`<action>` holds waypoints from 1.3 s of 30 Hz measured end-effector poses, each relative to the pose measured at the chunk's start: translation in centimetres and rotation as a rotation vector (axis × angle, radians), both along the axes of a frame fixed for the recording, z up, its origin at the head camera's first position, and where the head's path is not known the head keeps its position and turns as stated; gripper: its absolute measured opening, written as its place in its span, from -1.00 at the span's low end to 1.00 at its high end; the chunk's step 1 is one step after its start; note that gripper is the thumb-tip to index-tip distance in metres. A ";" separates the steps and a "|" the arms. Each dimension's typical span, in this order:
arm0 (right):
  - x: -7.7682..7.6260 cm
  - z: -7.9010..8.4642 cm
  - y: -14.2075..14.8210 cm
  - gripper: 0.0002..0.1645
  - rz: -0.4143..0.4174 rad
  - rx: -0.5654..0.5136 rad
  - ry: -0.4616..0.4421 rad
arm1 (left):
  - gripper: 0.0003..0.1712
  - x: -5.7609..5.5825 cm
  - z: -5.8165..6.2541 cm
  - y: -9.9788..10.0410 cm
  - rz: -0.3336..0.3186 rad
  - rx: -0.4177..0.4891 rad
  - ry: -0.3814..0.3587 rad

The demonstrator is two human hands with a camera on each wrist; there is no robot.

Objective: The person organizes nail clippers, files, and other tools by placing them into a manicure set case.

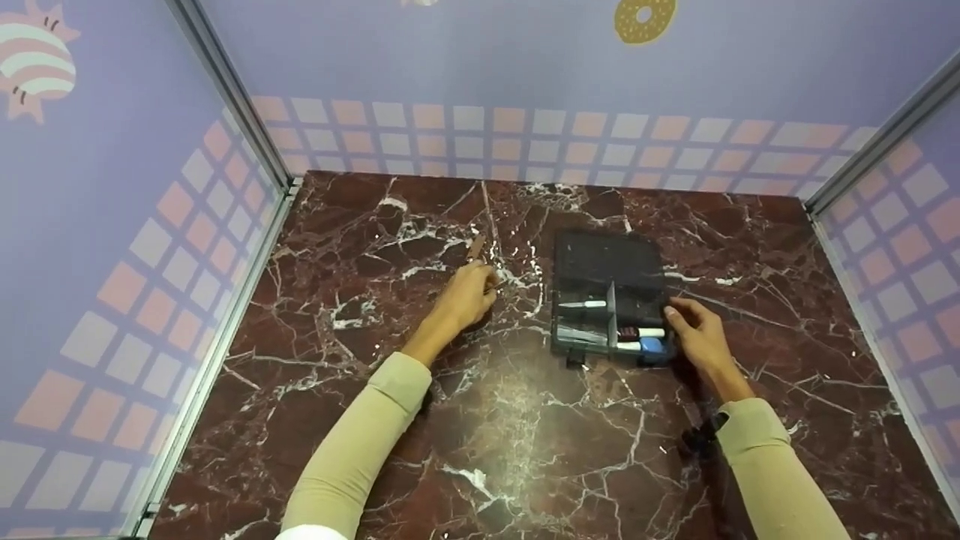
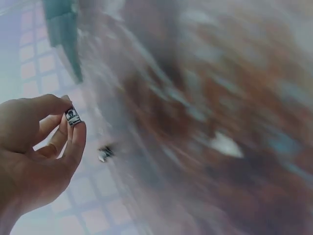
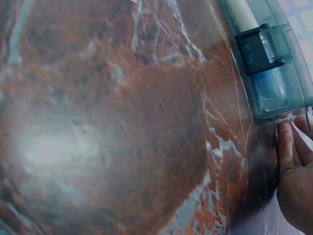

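Observation:
My left hand is low over the middle of the tabletop. In the left wrist view, thumb and fingers pinch a small rectangular dark-and-silver piece; its kind is unclear. Just beyond these fingers in the head view is a thin brown strip; I cannot tell whether it is held. A dark storage case with clear walls and dividers lies right of centre. Inside are a white-handled pointed tool, thin rods and a blue item. My right hand grips the case's right edge between thumb and fingers.
Red-brown marbled tabletop runs beneath everything, with small white specks near the left hand. Lilac checkered panels enclose the back and both sides, with metal posts at the corners. A black latch sticks out from the case's front.

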State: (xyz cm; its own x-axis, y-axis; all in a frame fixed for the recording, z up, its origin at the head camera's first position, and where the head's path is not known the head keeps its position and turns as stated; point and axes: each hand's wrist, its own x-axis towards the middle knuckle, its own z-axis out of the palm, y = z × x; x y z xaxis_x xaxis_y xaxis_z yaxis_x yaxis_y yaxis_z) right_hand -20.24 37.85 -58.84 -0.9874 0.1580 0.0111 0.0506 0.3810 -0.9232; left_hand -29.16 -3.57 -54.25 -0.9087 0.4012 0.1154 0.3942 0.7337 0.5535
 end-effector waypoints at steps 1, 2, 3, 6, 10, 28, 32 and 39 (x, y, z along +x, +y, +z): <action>0.0 0.0 0.1 -0.44 0.006 0.000 0.000 | -0.79 0.0 0.3 0.5 -0.021 0.014 0.000; -0.1 0.1 0.1 -0.44 0.013 0.003 0.001 | -0.78 0.0 0.5 1.0 -0.044 0.031 0.003; -0.1 0.1 0.2 -0.45 0.018 0.003 0.003 | -0.77 0.0 0.8 1.5 -0.065 0.044 0.003; -0.1 0.0 0.4 -0.47 0.010 0.006 0.016 | -0.75 0.1 1.5 3.5 -0.120 0.081 -0.024; 0.1 -0.1 0.5 -0.45 -0.009 0.015 0.004 | -0.73 0.6 1.7 6.6 -0.183 0.124 -0.085; 1.3 3.7 -1.5 -0.50 0.009 -0.014 0.018 | -0.79 0.9 1.9 18.7 -0.420 0.020 0.044; 0.7 2.2 -0.9 -0.51 -0.007 -0.009 0.028 | -0.80 0.7 1.4 19.8 -0.420 -0.044 0.065; -0.2 -0.4 0.0 -0.46 -0.022 -0.003 0.019 | -0.76 0.6 0.3 19.8 -0.363 -0.129 0.078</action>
State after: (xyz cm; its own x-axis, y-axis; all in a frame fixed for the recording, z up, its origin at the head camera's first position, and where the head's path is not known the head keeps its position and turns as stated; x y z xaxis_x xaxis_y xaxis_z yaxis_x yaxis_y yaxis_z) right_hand -20.49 37.86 -59.20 -0.9833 0.1795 0.0288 0.0417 0.3770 -0.9253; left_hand -28.51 16.19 -53.98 -0.6954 0.7107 0.1064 0.6784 0.6003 0.4236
